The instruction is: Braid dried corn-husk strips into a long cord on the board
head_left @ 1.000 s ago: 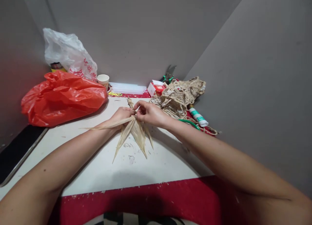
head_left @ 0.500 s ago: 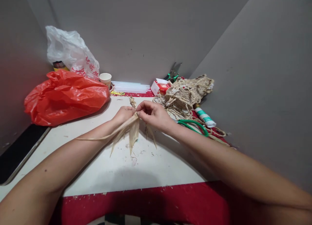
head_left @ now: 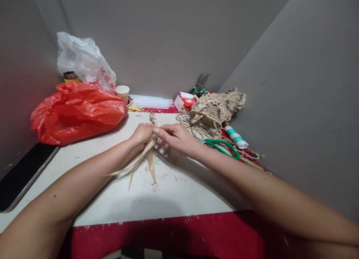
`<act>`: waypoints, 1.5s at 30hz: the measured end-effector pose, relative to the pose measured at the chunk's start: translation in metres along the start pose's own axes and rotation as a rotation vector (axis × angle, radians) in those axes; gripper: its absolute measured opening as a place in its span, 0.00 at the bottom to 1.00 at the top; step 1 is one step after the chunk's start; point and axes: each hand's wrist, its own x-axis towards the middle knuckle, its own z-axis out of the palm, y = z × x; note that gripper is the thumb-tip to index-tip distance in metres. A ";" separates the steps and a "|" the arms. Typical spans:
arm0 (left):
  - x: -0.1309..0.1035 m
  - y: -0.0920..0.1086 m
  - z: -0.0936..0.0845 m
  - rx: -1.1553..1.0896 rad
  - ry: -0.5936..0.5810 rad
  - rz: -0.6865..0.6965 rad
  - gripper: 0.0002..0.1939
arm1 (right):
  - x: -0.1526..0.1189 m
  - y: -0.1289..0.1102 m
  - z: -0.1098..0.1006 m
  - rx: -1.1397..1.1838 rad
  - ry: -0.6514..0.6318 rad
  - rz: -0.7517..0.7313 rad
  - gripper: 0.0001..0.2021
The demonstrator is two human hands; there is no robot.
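Husk strips [head_left: 151,163] are held over the middle of the white board [head_left: 126,206] by the left hand [head_left: 142,133], its fingers closed about them, while the thumb of the right hand [head_left: 177,138] is laid at the same spot; whether its partly hidden fingers are clamped cannot be told. A gathering or twisting step is judged to be in hand, and a steady pinch at that junction is called for next. The long axis is directed away from the body, the knobbly end [head_left: 153,119] pointed toward the back wall [head_left: 157,46], the loose tips fanned nearward and leftward.
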 end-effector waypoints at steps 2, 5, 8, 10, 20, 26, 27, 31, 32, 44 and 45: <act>0.002 -0.003 -0.001 -0.042 -0.003 0.028 0.08 | -0.003 0.000 0.003 -0.046 0.030 -0.034 0.13; 0.002 -0.004 -0.002 -0.096 -0.007 0.036 0.08 | -0.003 0.006 0.008 -0.143 0.106 -0.047 0.12; 0.002 -0.002 -0.002 -0.101 -0.015 -0.011 0.07 | 0.004 0.015 0.008 -0.199 0.160 -0.046 0.14; 0.001 -0.001 -0.002 -0.085 -0.022 -0.030 0.07 | 0.009 0.020 0.006 -0.210 0.191 -0.061 0.14; 0.003 -0.005 0.001 -0.150 0.040 0.013 0.08 | 0.007 0.028 0.006 0.255 0.268 0.234 0.26; 0.005 -0.007 0.002 -0.117 0.053 0.030 0.07 | 0.004 0.028 0.005 0.512 0.131 0.391 0.11; 0.006 -0.007 0.002 -0.109 0.064 0.035 0.07 | 0.004 0.028 0.003 0.541 0.129 0.382 0.10; 0.004 -0.006 0.002 -0.110 0.087 0.038 0.08 | 0.001 0.023 -0.005 0.566 -0.012 0.417 0.09; 0.003 -0.005 0.002 -0.108 0.087 0.031 0.07 | -0.001 0.022 -0.008 0.522 -0.071 0.433 0.08; 0.010 -0.018 0.004 0.097 0.216 0.266 0.07 | 0.001 0.019 0.007 -0.035 -0.040 0.264 0.04; 0.011 -0.019 0.004 0.111 0.220 0.273 0.07 | 0.002 0.018 0.010 0.017 -0.041 0.300 0.04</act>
